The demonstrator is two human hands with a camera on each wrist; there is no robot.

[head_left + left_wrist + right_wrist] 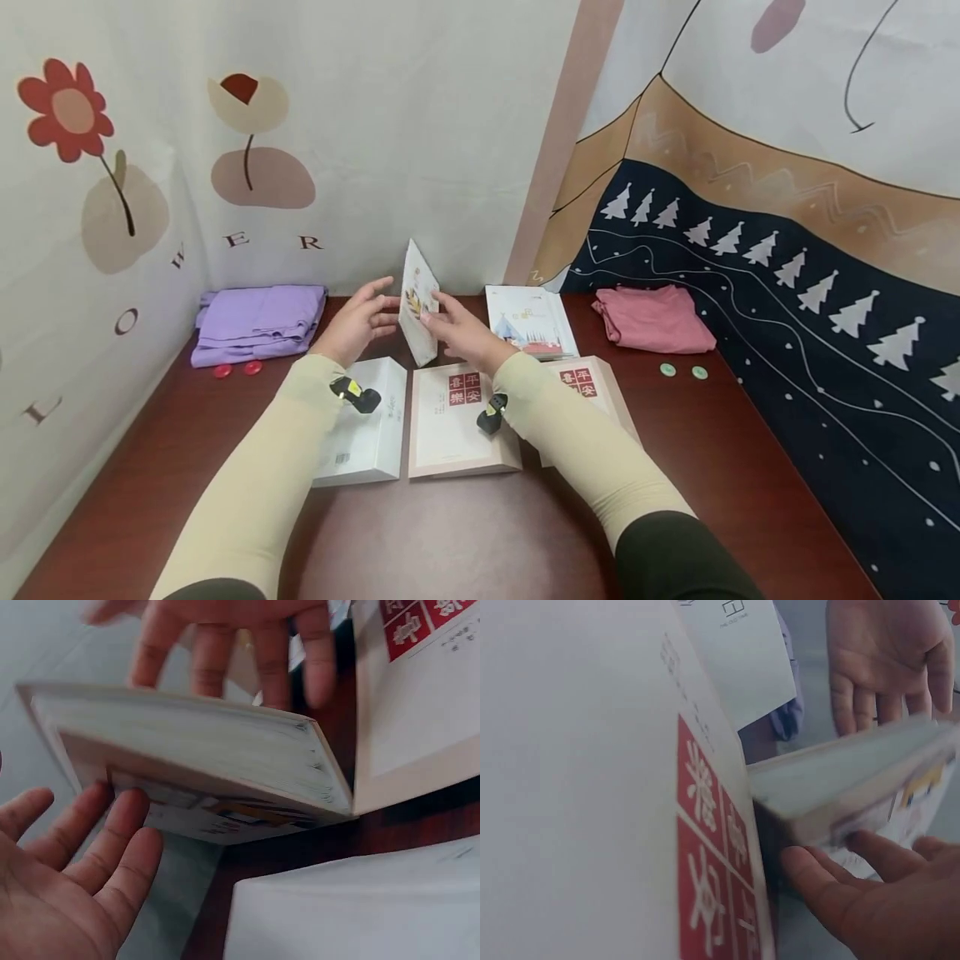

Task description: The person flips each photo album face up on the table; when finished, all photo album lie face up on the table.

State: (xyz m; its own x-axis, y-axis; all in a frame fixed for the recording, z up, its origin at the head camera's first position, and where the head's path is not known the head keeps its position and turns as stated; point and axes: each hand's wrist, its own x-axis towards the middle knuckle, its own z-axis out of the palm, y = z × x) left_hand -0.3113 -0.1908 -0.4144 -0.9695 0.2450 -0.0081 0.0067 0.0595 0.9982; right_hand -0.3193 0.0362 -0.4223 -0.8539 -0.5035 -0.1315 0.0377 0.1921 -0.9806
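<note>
A thick book [418, 304] with a pale cover stands on edge, tilted, behind the middle of three box-like volumes. My left hand [360, 318] is at its left side with fingers extended, fingertips right at the cover in the left wrist view. On the other side my right hand [467, 331] touches the cover with nearly straight fingers. Its page edges [187, 742] show between both hands in the left wrist view. Just in front lies a cream volume [442, 425] with red character squares. A white volume [367, 450] is under my left forearm.
A similar cream volume [603, 387] lies right of my right wrist, partly hidden. Behind it is a small stack of illustrated books [528, 312]. Folded purple cloth [258, 321] and red discs [223, 371] sit left; folded pink cloth [654, 318] and green discs [699, 372] sit right.
</note>
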